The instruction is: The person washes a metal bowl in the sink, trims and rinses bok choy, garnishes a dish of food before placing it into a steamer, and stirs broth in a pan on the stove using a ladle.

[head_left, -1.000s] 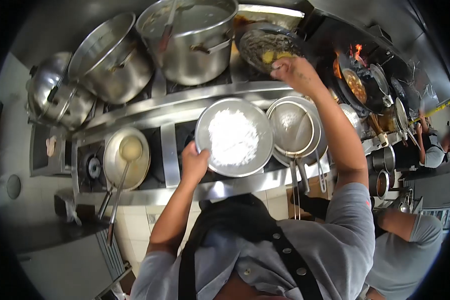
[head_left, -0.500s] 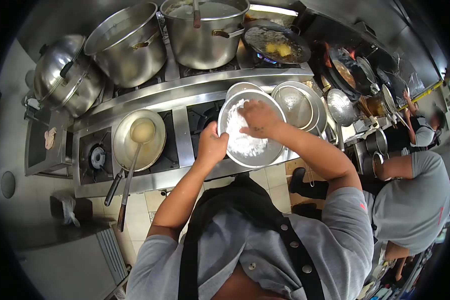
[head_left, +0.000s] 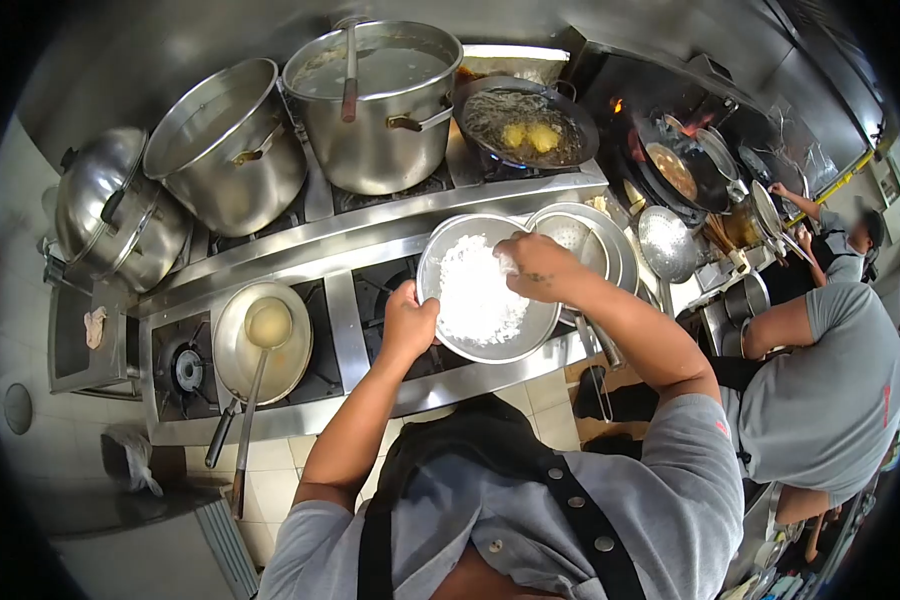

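Note:
My left hand grips the left rim of a round metal bowl, its thumb on the rim. White, clumpy, flour-like powder covers much of the bowl's inside. My right hand reaches over the bowl's right rim, palm down, its fingers bent together at the powder. White stuff shows at the fingertips, but what they hold, if anything, I cannot make out. Directly behind the bowl's right side lie a metal strainer and a wider metal pan.
Yellow pieces fry in a wok of bubbling oil. Two tall stockpots stand at the back. A ladle rests in a frying pan at left. Flames rise by another wok. A person in grey stands close at right.
My right hand has moved from the bowl's middle to its right side, and its fingers have drawn together. The powder looks more heaped and clumpy. The view has tilted upward.

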{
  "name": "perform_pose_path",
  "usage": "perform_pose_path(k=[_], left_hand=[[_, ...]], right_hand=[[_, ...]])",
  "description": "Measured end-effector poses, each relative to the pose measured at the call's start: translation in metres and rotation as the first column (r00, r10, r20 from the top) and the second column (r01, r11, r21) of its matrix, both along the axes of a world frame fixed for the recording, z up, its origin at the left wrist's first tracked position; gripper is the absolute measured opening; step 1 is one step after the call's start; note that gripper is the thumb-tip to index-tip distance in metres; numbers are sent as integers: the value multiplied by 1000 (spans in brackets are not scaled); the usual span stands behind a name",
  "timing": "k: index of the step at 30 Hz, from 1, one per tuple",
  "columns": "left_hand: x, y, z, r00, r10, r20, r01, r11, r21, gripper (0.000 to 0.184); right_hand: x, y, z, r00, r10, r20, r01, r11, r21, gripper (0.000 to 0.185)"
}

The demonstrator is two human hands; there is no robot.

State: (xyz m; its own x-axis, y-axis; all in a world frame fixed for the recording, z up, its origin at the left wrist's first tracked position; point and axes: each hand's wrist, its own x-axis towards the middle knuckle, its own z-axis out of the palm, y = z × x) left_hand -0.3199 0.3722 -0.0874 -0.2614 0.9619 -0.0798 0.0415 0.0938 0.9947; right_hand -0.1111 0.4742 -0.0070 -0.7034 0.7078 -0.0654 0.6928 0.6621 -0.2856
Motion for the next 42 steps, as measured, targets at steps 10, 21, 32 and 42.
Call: perform_pose_path(k=[10, 21, 32, 42], left_hand=[[41, 136, -4, 982, 103, 156, -105, 994, 4, 18], [19, 99, -28, 951, 310, -9, -309, 949, -62, 22], [4, 52, -17, 956, 271, 114, -270, 963, -24, 14], [-10, 0, -29, 994, 100, 51, -107, 980, 165, 16]], right_hand=[[31, 208, 54, 805, -133, -579, 196, 979, 47, 36], [-36, 392, -109, 952, -296, -74, 304, 941, 146, 27], [-23, 251, 32, 869, -97, -486, 213, 958, 191, 28], [-37, 23, -5, 919, 352, 175, -353, 935, -26, 44]])
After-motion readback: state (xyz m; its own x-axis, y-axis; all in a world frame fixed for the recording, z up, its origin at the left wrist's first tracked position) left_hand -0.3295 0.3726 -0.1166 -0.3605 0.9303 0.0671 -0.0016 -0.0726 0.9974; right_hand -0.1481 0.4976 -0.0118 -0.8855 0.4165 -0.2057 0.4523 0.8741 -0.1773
